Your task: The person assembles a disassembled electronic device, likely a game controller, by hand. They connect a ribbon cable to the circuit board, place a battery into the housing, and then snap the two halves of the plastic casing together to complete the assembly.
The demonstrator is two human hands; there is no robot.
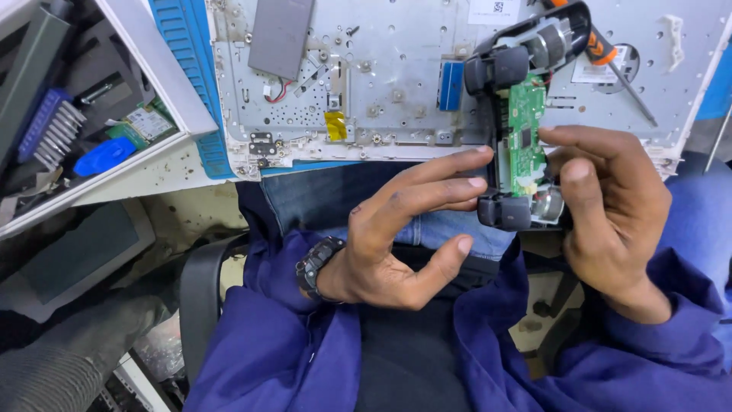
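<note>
An opened black game controller (509, 76) with a bare green circuit board (526, 137) stands on end over my lap. My right hand (610, 206) grips its right side, thumb on the board's edge near a round motor (547, 204). My left hand (404, 229) has its fingers spread, and the fingertips touch the controller's left edge by the lower black trigger (503, 212). I wear a black wristwatch (316, 263) and blue sleeves.
Behind the controller lies a grey metal laptop chassis (381, 76) with a screwdriver (610, 61) with an orange and black handle on it. At left stands a white tray (91, 107) full of electronic parts. A chair armrest (200, 297) is at lower left.
</note>
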